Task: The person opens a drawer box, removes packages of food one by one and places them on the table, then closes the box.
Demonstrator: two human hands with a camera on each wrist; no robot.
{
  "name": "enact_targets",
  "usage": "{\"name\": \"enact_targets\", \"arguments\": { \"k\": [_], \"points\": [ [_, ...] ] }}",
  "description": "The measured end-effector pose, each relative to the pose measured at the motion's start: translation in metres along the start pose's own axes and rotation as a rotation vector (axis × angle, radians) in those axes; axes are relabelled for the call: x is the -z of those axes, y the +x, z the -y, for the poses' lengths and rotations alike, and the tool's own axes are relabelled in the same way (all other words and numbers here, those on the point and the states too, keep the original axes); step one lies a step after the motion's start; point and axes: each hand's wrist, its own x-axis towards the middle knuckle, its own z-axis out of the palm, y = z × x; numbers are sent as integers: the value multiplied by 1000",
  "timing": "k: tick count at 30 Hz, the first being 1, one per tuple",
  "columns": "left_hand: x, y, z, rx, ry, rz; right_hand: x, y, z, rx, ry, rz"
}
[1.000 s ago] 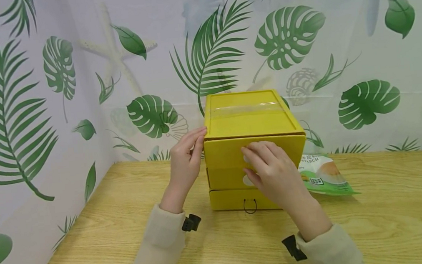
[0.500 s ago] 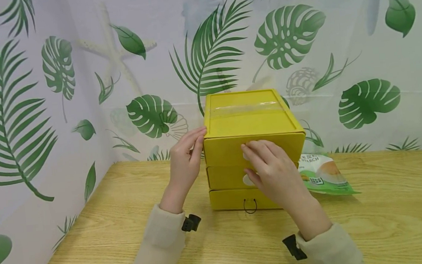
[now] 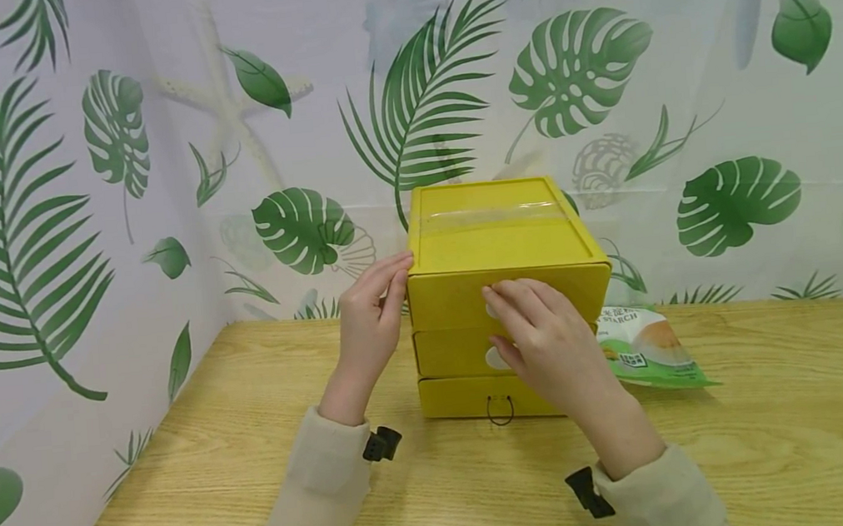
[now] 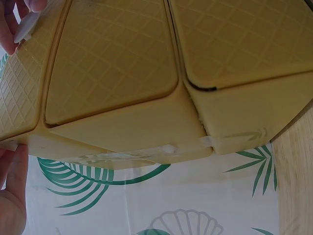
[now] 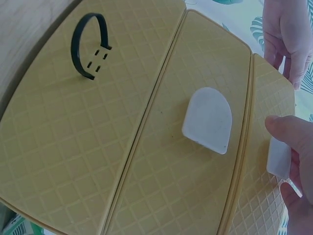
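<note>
A yellow drawer box [image 3: 491, 248] with three stacked drawers stands on the table, a strip of clear tape across its top. My right hand [image 3: 549, 344] is at the top drawer front [image 3: 443, 303], which sits flush. In the right wrist view its fingers pinch the white pull tab [image 5: 279, 159] of that drawer. My left hand [image 3: 372, 321] rests its fairly straight fingertips against the box's upper left edge. The middle drawer carries another white pull tab [image 5: 209, 120], and the bottom one a black loop handle [image 5: 90, 46]. The drawers' insides are hidden.
A green and white starch packet [image 3: 647, 348] lies right of the box, partly behind it. A leaf-printed curtain [image 3: 290, 141] hangs close behind and along the left. The wooden table [image 3: 184, 476] extends to both sides.
The thin dark gap above the top drawer front has narrowed as that drawer went in slightly. Both hands hold nearly the same place.
</note>
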Motion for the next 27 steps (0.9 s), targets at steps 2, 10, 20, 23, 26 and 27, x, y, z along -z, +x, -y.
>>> {"name": "enact_targets", "arguments": {
  "k": [2,10,20,23,26,27],
  "points": [
    [0,0,0,2,1,2,0,0,0,2,0,0],
    [0,0,-1,8,6,5,-2,0,-1,19,22,-46],
    [0,0,0,17,6,6,-1,0,0,21,27,-53],
    [-1,-1,0,14,4,5,-1,0,0,18,32,-54],
    [-1,0,0,10,1,3,1,0,1,18,36,-54],
    [-1,0,0,10,-1,3,2,1,1,18,37,-53]
  ]
}}
